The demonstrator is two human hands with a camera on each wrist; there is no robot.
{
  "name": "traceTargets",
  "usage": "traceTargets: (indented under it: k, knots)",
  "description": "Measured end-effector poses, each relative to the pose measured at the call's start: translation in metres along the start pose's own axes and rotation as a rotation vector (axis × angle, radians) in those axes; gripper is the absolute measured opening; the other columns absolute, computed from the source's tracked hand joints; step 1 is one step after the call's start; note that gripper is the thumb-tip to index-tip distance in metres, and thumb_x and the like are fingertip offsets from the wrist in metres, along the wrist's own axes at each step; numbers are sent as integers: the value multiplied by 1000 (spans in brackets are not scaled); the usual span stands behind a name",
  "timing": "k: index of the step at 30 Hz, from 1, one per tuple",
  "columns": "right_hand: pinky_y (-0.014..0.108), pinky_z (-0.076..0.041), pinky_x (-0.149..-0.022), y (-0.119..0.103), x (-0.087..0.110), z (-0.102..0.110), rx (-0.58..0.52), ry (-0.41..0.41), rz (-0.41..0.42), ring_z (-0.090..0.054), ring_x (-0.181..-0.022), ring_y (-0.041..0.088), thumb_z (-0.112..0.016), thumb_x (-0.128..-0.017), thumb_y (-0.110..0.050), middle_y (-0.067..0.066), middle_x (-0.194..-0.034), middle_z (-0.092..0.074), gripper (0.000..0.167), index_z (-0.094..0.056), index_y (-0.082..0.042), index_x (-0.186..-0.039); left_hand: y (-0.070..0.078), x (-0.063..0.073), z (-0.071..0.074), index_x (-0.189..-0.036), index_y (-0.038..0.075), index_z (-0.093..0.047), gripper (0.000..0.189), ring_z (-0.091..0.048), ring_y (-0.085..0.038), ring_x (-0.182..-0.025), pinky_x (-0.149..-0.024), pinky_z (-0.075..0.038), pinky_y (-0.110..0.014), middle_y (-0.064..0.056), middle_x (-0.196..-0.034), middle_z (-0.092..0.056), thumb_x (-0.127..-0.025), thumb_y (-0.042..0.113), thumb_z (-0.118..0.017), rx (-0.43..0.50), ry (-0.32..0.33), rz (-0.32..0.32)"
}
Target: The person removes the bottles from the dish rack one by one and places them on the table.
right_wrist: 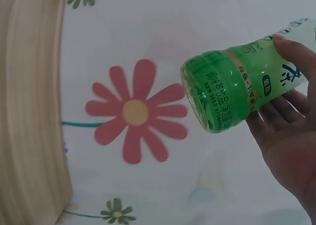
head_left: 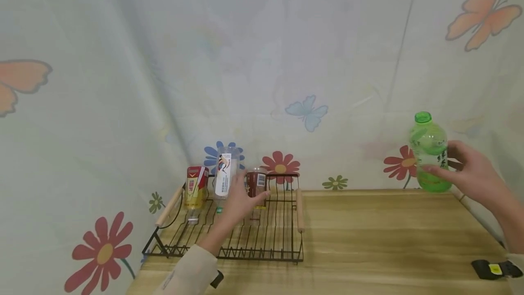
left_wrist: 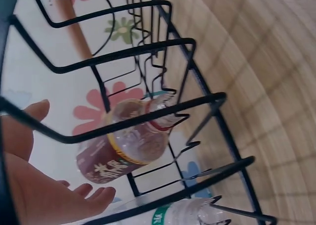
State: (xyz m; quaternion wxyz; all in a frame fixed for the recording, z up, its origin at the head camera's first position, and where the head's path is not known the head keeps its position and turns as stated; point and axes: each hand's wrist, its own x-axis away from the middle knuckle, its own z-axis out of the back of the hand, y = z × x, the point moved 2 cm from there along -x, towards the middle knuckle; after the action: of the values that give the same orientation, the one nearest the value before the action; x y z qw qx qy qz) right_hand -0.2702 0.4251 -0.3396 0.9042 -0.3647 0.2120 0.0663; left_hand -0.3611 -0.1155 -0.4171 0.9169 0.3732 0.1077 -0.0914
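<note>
The green bottle (head_left: pixel 429 160) is at the right of the head view, clasped between the thumb and fingers of the right hand (head_left: pixel 476 174) and clear of the tabletop (head_left: pixel 380 236). Left of centre, the left hand (head_left: pixel 239 201), thumb and fingers apart, is beside the brown-labelled bottle (head_left: pixel 258 182) on the wire rack (head_left: pixel 300 211). The step in hand seems to be handling bottles at the rack; the next move likely calls for a steady right grip and care around neighbouring bottles.
</note>
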Motion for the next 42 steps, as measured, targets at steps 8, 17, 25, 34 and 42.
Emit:
traceTargets:
  k: [8,17,25,34,42]
  knots:
    - [30,-55,-96,47,-3,0,-12,49,-84,-48,-128,54,-72,-104,-31,29,-141,-47,71,-35,5,-153,-14,-5,-14,-168,3,-18,111,-47,-50,-140,-108,-47,-66,-29,-164,-28,-91,52,-82,-13,-53,39]
    - [62,-26,-124,92,13,-10,-81,184,-184,-37,-147,30,-69,-104,-38,8,-155,-44,78,-29,-16,-168,-21,-6,-21,-165,-6,-17,104,-41,-53,-145,-112,-43,-65,-34,-166,-22,-98,48,-75,-45,-63,55]
    - [77,-33,-108,118,21,-22,-8,202,-299,-38,-134,62,-65,-105,-41,42,-155,-37,84,-27,8,-161,-26,-5,-25,-166,-6,-18,93,-44,-53,-142,-109,-46,-65,-37,-162,-29,-100,29,-75,-48,-53,42]
    - [77,-38,-103,145,30,-34,12,191,-417,-36,-133,67,-63,-106,-41,47,-154,-31,88,-21,16,-158,-29,-4,-25,-166,-5,-18,99,-45,-53,-141,-110,-45,-65,-36,-160,-32,-97,32,-80,-50,-64,75]
    - [75,-39,-106,160,36,-47,62,192,-538,-37,-133,66,-64,-104,-44,48,-153,-30,93,-19,16,-158,-31,-4,-24,-162,-7,-26,97,-53,-49,-133,-106,-50,-62,-33,-152,-43,-95,33,-82,-24,-63,77]
